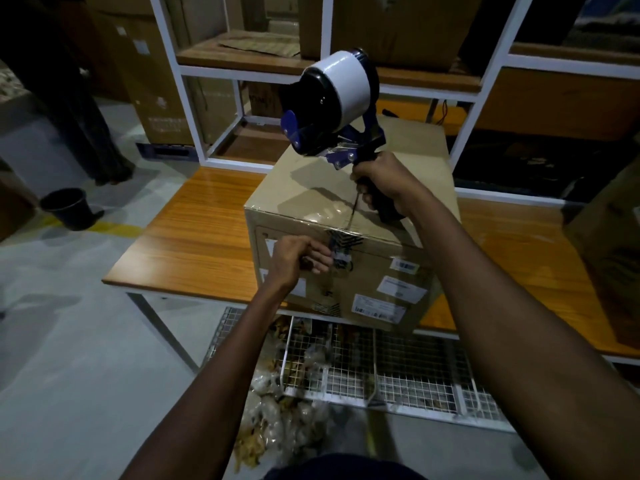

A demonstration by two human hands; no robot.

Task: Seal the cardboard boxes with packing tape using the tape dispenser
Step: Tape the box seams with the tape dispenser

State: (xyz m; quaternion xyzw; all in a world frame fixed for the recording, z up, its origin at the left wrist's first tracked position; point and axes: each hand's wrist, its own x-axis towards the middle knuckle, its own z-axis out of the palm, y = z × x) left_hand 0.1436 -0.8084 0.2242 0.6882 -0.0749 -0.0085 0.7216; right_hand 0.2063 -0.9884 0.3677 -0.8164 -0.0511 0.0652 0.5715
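Observation:
A closed cardboard box (381,188) with several white labels on its front stands on the wooden table (194,233). My right hand (384,183) grips the black handle of a blue and black tape dispenser (332,105), which is lifted above the box top with its white tape roll tilted up. A clear tape strip runs over the top seam and down the front edge. My left hand (298,259) has its fingers curled against the front face of the box, pressing the tape end by the seam.
A white metal shelf frame (187,84) with more cardboard boxes stands behind the table. Wire mesh baskets (398,372) with scraps sit under the table. A black bucket (69,207) stands on the floor at left. Another box (613,251) sits at the right edge.

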